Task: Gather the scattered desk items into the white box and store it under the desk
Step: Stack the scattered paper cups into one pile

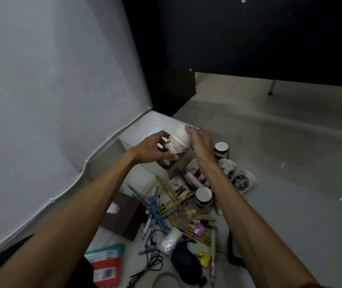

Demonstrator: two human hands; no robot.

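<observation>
A stack of nested paper cups [177, 145] tilts over the white box [143, 132], which stands on the floor against the wall. My left hand [153, 149] grips the lower part of the stack. My right hand [200, 142] lies flat against the stack's rims, fingers together. Loose paper cups [243, 181] lie and stand on the floor right of the box. Nearer to me lies a pile of pens and pencils [157, 208], a black cable [153, 256] and small toys [199, 228].
A brown tissue box [124, 219] sits left of the pens. A teal and red packet [105, 265] lies at the bottom. A dark pouch [184, 260] is beside the cable. The black desk panel [174, 90] rises behind the box, with tiled floor [290, 142] to the right.
</observation>
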